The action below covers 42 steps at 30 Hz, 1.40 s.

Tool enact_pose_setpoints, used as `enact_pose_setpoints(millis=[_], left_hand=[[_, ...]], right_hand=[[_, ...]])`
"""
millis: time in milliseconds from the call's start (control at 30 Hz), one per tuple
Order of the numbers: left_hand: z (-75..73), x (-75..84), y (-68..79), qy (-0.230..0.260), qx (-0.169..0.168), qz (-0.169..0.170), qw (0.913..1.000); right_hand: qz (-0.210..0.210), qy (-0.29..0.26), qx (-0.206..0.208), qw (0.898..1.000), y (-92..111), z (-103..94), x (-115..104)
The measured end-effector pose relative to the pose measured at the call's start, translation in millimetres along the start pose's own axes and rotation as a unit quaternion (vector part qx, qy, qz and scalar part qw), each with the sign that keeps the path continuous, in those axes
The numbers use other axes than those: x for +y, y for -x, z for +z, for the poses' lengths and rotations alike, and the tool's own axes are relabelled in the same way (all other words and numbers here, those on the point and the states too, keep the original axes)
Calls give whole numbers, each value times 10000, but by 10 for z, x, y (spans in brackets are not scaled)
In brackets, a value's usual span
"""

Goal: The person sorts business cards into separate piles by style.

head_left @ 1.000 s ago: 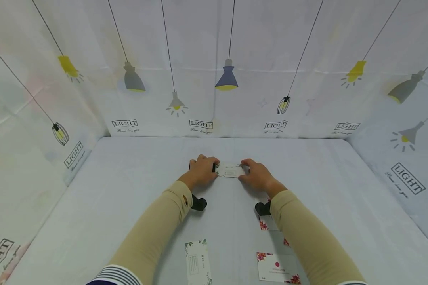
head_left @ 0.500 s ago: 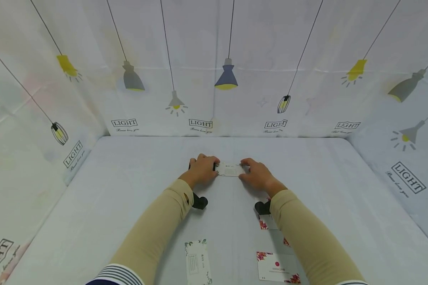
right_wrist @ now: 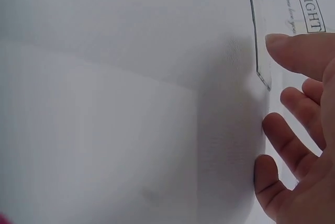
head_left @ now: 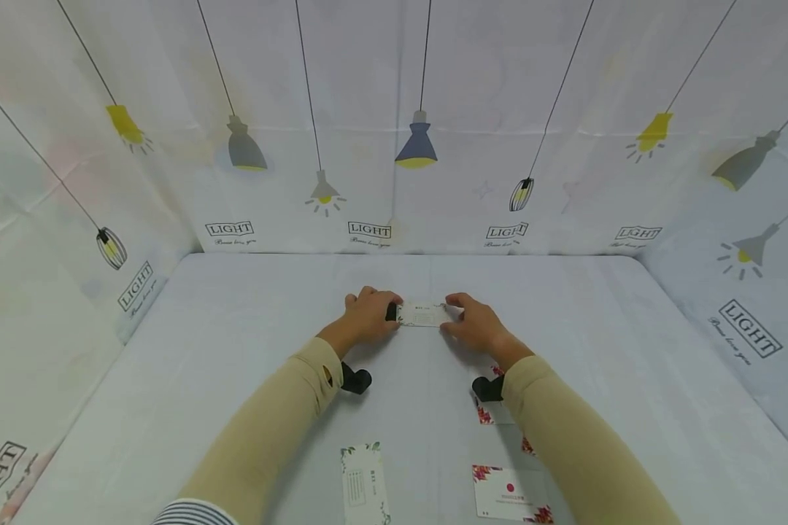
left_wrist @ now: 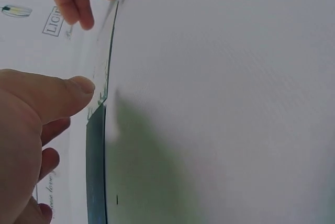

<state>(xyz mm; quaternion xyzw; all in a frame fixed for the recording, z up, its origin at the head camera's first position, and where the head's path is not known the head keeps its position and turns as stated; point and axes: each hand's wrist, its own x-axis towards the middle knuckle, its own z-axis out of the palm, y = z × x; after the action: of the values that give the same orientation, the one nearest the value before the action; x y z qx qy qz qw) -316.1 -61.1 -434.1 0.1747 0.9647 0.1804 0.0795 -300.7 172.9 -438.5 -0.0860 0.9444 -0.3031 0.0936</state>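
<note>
A white business card (head_left: pixel 423 315) with green leaf corners lies flat on the white-covered table, long side running left to right. My left hand (head_left: pixel 370 315) is at its left end, index fingertip at the far edge and thumb at the near edge. Beside that end, partly under the left palm, is a flat dark piece (left_wrist: pixel 96 166), in line with the card; its kind is hidden. My right hand (head_left: pixel 476 323) pinches the right end likewise, its other fingers loosely bent in the right wrist view. The thumb (right_wrist: pixel 293 54) is right at the card's end there.
Another leaf-patterned card (head_left: pixel 364 485) lies nearer me on the left. Several cards with red floral corners, one a white card (head_left: pixel 508 492), lie at right, partly under the right forearm. A lamp-printed cloth wall (head_left: pixel 460 189) stands behind the table.
My left forearm and wrist have shifted a little left, showing more of the dark piece by the left fingers. The card and my right hand have hardly moved.
</note>
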Motion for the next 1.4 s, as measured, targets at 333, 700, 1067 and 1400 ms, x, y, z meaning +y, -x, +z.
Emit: enact_pose_setpoints(millis=[333, 700, 1067, 1400], left_hand=[[-44, -211, 402, 218, -109, 282, 9993], [-26, -309, 861, 554, -377, 846, 9942], [34, -263, 1338, 897, -1188, 1411, 9787], [14, -208, 1658, 1275, -1796, 1495, 9639]], right_hand=[[-391, -161, 9, 9991, 217, -9, -59], [-836, -330, -53, 9959, 598, 109, -277], [-1186, -578, -329, 9907, 984, 237, -501], [-1410, -668, -642, 9857, 1210, 305, -569]])
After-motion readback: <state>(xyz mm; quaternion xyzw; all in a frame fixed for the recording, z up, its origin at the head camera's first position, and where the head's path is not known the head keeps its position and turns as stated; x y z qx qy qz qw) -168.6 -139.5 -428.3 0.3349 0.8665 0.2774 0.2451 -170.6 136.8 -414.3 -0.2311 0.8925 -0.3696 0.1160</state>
